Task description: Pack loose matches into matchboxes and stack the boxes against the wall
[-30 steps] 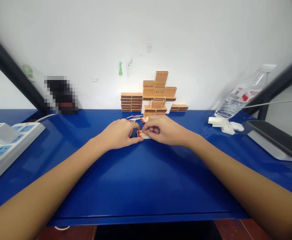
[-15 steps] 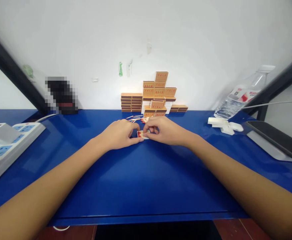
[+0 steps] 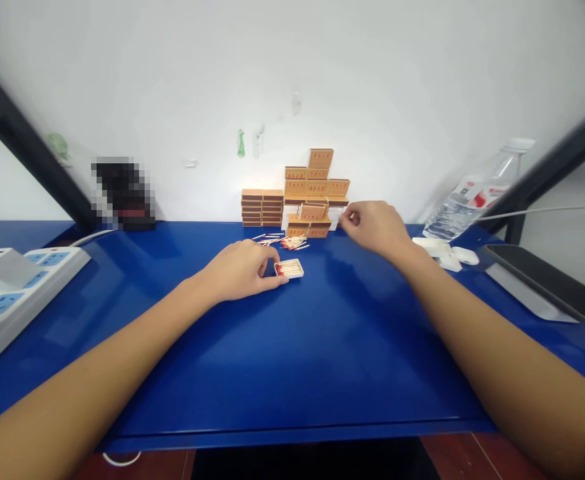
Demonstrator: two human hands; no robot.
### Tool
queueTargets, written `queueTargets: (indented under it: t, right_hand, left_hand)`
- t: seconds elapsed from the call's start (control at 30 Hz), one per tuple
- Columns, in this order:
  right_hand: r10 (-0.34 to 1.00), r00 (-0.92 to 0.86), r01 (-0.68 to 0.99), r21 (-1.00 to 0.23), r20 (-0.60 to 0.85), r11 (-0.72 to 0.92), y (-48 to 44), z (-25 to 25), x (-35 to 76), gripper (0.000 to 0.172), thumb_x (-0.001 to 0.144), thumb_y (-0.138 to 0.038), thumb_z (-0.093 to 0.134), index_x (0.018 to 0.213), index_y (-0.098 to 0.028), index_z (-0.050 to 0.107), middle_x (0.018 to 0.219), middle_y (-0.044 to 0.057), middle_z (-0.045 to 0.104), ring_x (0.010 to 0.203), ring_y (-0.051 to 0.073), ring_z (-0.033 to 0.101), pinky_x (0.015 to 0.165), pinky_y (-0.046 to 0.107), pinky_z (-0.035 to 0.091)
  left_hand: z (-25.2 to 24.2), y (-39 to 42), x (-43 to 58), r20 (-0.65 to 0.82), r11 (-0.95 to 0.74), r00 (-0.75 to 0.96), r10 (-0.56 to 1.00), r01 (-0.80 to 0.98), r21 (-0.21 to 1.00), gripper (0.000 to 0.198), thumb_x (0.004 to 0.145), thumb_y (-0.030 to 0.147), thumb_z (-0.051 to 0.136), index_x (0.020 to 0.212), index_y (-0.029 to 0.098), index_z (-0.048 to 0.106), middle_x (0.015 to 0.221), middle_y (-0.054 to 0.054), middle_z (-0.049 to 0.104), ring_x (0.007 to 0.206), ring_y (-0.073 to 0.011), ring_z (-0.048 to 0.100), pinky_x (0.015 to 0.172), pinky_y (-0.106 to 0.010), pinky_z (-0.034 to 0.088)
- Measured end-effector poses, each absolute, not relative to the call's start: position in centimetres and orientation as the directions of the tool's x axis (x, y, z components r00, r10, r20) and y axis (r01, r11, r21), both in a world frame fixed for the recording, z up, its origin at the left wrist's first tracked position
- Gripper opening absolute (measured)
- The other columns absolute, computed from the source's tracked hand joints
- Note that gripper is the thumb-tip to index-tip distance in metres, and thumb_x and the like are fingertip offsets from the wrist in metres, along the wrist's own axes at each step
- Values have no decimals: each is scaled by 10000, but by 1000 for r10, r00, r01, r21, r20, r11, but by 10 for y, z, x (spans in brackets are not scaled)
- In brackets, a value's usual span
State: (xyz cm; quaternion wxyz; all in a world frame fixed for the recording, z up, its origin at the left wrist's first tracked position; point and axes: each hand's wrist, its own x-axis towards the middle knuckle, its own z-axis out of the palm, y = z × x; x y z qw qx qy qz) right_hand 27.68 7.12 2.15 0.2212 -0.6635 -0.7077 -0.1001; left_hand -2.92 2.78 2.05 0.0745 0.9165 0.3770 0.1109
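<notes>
A small white matchbox tray (image 3: 301,273) lies on the blue table, with red-tipped matches (image 3: 287,268) inside it. My left hand (image 3: 242,270) pinches its left end between thumb and fingers. Just behind the tray are loose matches (image 3: 295,243) in a heap, with more scattered to the left. My right hand (image 3: 376,227) is at the right side of the stacked matchboxes (image 3: 317,189), its fingers curled together. The flat matchboxes that lay there are hidden behind it, and I cannot make out what its fingertips hold. Another neat pile of matchboxes (image 3: 262,208) stands left.
A water bottle (image 3: 467,200) leans at the back right, near white plastic pieces (image 3: 442,252) and a dark phone-like slab (image 3: 552,280). On the left lie a power strip (image 3: 37,280) and a pixelated dark object (image 3: 125,193) by the wall.
My right hand has left the tray and moved right and back, to the side of the matchbox stack. The left hand stays on the tray, whose matches now show fully.
</notes>
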Motion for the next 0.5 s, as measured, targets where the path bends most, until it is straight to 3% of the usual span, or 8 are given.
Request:
queueTargets:
  t: [0.1,0.2,0.3,0.4,0.5]
  right_hand:
    - [847,212,963,-254,488,-94,82,21,303,215,898,-331,623,915,-185,780,938,158,772,891,334,688,801,425,475]
    - [828,392,874,-444,401,-198,92,15,322,264,892,-401,648,899,-171,778,959,165,776,919,327,697,821,424,499]
    - [859,420,803,-562,293,-200,101,7,329,325,887,-478,669,882,-167,764,954,153,773,892,286,696,810,392,509]
    - [859,423,789,-584,290,-191,107,0,331,299,849,-452,712,926,-166,753,973,141,763,874,264,686,815,377,513]
    - [819,503,732,-640,276,-234,114,-7,337,250,823,-399,745,930,-173,731,927,117,743,868,254,666,835,371,514]
  left_hand:
    - [20,26,-29,156,-704,690,707,663,254,337,936,521,673,1001,194,725,754,-17,712,643,-164,614,611,-298,387]
    - [19,26,-30,175,-700,682,710,655,285,301,922,485,691,1009,198,716,762,-11,716,650,-158,617,610,-291,392]
    - [18,27,-31,204,-698,671,713,650,300,298,913,480,696,1005,198,718,816,-19,729,660,-153,619,614,-290,399]
    - [18,28,-31,212,-691,660,721,660,296,291,909,473,698,989,194,727,875,-33,742,659,-150,620,618,-293,405]
    - [19,29,-31,211,-676,644,735,676,293,291,908,477,707,972,194,735,809,-30,730,648,-158,620,624,-297,407]
